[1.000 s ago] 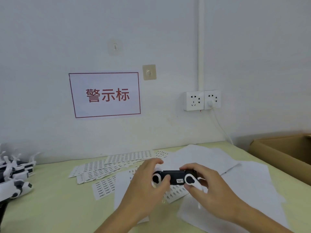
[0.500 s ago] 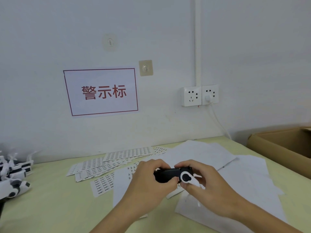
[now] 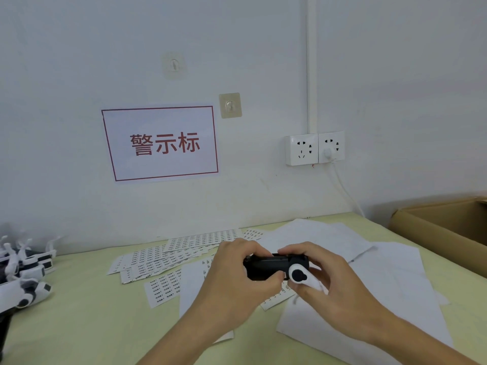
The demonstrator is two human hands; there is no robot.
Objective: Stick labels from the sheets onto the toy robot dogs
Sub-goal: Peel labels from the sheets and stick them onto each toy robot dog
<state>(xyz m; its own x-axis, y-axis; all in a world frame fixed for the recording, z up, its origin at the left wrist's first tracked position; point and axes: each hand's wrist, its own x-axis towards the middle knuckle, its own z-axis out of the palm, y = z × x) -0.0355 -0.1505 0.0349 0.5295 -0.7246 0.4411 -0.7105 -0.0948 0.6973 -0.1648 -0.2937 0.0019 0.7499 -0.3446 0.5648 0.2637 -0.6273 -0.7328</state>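
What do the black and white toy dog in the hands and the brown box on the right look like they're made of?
The black and white toy robot dog, held in the grip of both the left hand and the right hand, looks like moulded plastic with a smooth, faintly glossy finish. The open brown box looks like matte corrugated cardboard, judging by its folded flaps.

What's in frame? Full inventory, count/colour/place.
held toy robot dog: one, black body, white leg, between both hands
toy robot dogs: several, white and black, table's left edge
label sheets: several, white, black print, table centre-left
blank paper sheets: several, white, table right
table: one, pale green
cardboard box: one, brown, far right
sign: one, white, red border and text, wall
wall sockets: two, white, right one plugged
wall hooks: two, above sign
left hand: grips dog's left end
right hand: grips dog's right end
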